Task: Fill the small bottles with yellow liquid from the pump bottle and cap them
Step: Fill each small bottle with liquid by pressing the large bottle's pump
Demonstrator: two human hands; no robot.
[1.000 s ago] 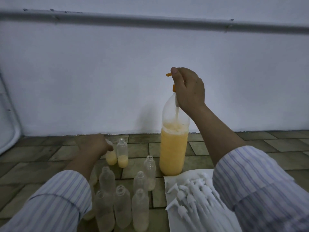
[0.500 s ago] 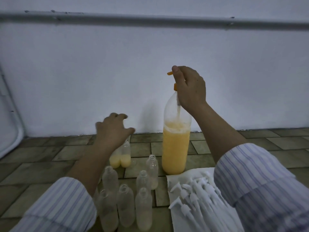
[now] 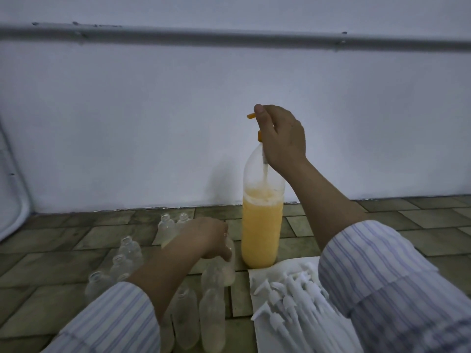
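Note:
A tall clear pump bottle, about half full of yellow liquid, stands on the tiled floor by the wall. My right hand grips its orange pump head from above. My left hand curls round the top of a small clear bottle just left of the pump bottle. Several small open bottles stand in a cluster around and under my left arm. Two more small bottles, with a little yellow liquid in them, stand behind, near the wall.
A white cloth at the lower right carries a heap of white pump caps. The white wall with a horizontal pipe rises just behind the bottles. A pale curved object stands at the far left.
My left hand has come down from above the two partly filled bottles and moved right onto a small bottle beside the pump bottle. My right hand stays on the pump head.

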